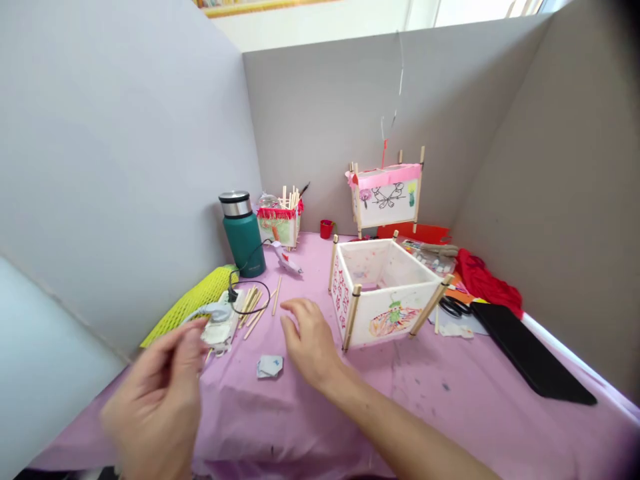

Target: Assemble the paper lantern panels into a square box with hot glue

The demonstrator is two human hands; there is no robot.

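Note:
My left hand (160,400) is raised at the lower left, slightly blurred, in front of a white power strip (231,327). Its thumb and fingertips come together; whatever may be between them is hidden. Over the cloth, my right hand (313,337) reaches in with curved fingers and its thumb apart, holding nothing. Just left of it lie several thin wooden sticks (250,307) and a small greyish folded paper (270,366). To its right stands a white open-topped box (400,319) with wooden corner posts and coloured drawings.
Purple cloth (400,413) covers the table between grey partitions. A green bottle (244,233), a glue gun (287,259) and a stick-filled box (279,227) stand behind. A decorated lantern (387,200) hangs from a wire. Scissors (454,307) and a black flat object (530,350) lie right.

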